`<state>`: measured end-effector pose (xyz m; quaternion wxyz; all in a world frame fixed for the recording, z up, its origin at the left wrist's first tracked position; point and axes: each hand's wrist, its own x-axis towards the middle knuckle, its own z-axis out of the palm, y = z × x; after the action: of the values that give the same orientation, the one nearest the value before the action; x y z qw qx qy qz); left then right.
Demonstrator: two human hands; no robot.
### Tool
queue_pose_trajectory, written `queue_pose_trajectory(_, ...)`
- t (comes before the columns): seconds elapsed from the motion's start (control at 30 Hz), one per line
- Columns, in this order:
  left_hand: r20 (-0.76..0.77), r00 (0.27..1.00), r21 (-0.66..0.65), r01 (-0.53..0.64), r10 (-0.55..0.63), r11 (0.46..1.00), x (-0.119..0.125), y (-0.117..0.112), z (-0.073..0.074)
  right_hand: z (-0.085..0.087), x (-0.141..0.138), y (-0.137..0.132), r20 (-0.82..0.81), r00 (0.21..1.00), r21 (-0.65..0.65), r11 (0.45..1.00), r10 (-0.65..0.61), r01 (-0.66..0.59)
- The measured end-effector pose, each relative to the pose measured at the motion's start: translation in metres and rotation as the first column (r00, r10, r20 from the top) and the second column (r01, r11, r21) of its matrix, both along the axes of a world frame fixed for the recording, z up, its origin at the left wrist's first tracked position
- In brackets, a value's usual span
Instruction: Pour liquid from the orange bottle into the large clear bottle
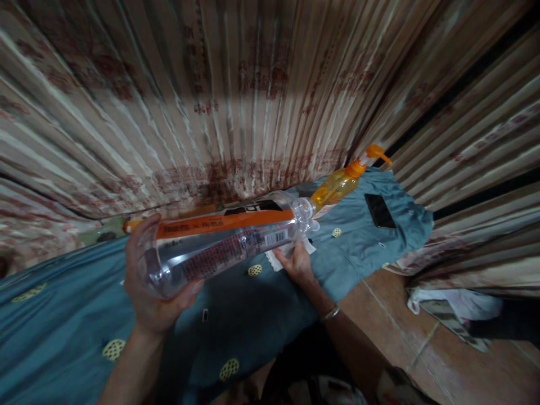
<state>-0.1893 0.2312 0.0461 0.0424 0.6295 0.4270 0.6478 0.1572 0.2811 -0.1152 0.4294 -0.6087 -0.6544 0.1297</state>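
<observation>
My left hand (156,281) is wrapped round the base of a large clear plastic bottle (228,242). The bottle lies tilted in the air, its orange-banded label facing me and its narrow neck pointing right. Just below the neck, my right hand (298,263) is closed on a white tissue (275,261), with some of the fingers hidden. A pump bottle (337,188) of yellow liquid, with an orange pump head, is beyond the clear bottle's mouth; the clear bottle's neck overlaps its lower end in view.
A blue-green cloth (261,315) with yellow patterns covers the surface below. A dark phone (379,211) lies at its right. Pleated curtains (236,101) hang behind and to the right. Tiled floor (392,315) shows at lower right, with a white plastic bag (472,304).
</observation>
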Motion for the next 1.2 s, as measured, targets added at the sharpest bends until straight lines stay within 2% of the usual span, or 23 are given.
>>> queue_pose_trajectory(0.2, -0.031, 0.997, 0.026, -0.066, 0.067, 0.997, 0.005, 0.005, -0.004, 0.002, -0.001, 0.001, -0.013, 1.0, 0.003, 1.0, 0.008, -0.008)
queue_pose_trajectory(0.37, 0.046, 0.993, 0.029, -0.107, 0.106, 0.994, 0.011, 0.004, -0.005, 0.003, -0.001, 0.0, -0.016, 1.0, -0.01, 1.0, 0.013, -0.013)
queue_pose_trajectory(0.77, 0.07, 0.987, -0.04, -0.143, 0.146, 0.989, 0.018, -0.02, -0.013, -0.001, -0.001, 0.006, -0.064, 0.997, -0.001, 0.999, 0.035, -0.035)
queue_pose_trajectory(0.97, 0.078, 0.984, -0.042, -0.16, 0.163, 0.986, 0.025, -0.027, -0.019, 0.002, -0.006, 0.007, -0.095, 0.995, 0.023, 0.999, 0.034, -0.032)
queue_pose_trajectory(1.2, 0.083, 0.977, -0.107, -0.187, 0.196, 0.977, 0.029, -0.032, -0.021, 0.004, -0.007, 0.008, -0.108, 0.994, 0.049, 0.998, 0.033, -0.028)
